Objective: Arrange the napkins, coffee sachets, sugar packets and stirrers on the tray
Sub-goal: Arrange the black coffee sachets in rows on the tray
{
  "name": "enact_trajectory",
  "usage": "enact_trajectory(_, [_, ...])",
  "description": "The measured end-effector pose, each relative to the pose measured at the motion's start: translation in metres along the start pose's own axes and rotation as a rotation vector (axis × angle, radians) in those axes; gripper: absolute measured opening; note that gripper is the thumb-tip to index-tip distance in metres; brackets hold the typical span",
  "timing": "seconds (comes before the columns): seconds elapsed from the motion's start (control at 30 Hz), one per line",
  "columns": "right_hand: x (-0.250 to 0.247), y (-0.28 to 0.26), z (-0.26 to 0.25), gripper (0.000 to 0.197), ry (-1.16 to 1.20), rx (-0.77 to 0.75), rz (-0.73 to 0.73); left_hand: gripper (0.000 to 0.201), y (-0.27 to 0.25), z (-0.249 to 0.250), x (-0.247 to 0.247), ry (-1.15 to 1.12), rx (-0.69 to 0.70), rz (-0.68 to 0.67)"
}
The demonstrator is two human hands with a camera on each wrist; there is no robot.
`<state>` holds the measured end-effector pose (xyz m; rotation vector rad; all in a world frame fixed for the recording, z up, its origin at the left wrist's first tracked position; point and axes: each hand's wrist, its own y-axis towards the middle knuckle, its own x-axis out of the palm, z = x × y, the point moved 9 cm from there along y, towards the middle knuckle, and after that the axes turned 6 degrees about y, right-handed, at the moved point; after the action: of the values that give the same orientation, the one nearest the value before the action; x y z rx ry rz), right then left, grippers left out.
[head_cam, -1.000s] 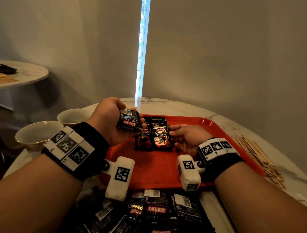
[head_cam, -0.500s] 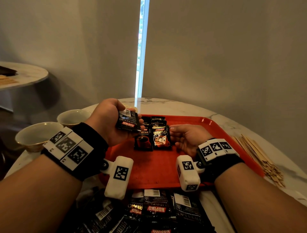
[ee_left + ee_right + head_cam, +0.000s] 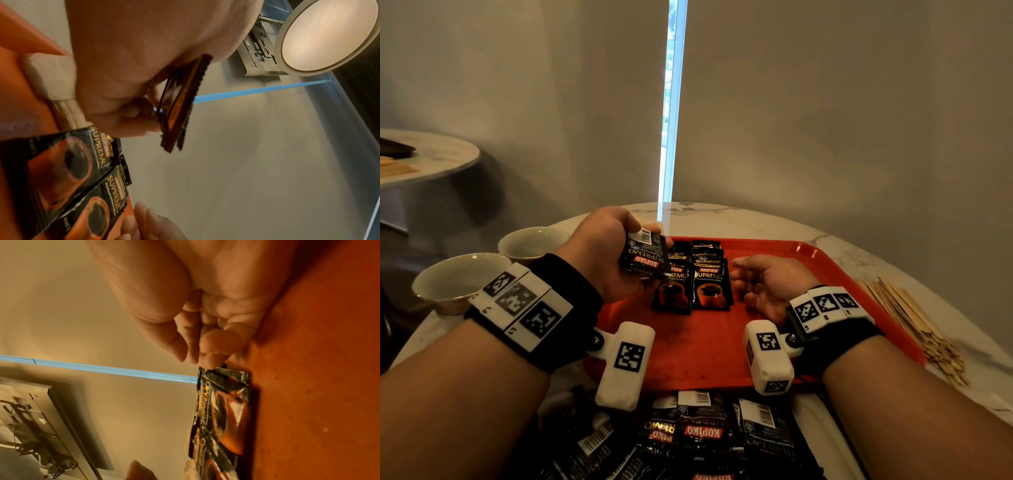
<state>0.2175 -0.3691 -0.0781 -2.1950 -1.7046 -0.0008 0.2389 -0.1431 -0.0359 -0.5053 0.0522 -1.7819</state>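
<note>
Head view: left hand [image 3: 599, 253] holds sachets [image 3: 643, 255], unmoved. Right hand [image 3: 767, 284] has withdrawn slightly from the rows [image 3: 710, 284] on the tray [image 3: 825, 274], empty, fingers loosely curled. Placement continues.

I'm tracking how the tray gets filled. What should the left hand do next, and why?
Probably lower the sachets that the left hand holds onto the red tray, beside the two rows already there; the right hand rests empty next to them.

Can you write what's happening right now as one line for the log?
left hand: holds coffee sachets above red tray | right hand: empty, beside sachet rows | stirrers: off tray
</note>
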Motion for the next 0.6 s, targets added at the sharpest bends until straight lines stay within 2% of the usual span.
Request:
enact_trajectory(0.13, [0.009, -0.006, -0.006, 0.016, 0.018, -0.009, -0.062, 0.029, -0.001, -0.006, 0.000, 0.142, -0.060, -0.004])
enact_trajectory(0.3, [0.031, -0.018, 0.004, 0.030, -0.058, 0.097, -0.234, 0.033, -0.004, -0.018, 0.005, 0.196, -0.129, -0.020])
enact_trajectory(0.6, [0.025, -0.018, 0.003, 0.031, -0.133, 0.115, -0.186, 0.034, -0.003, -0.025, 0.009, 0.108, -0.139, -0.020])
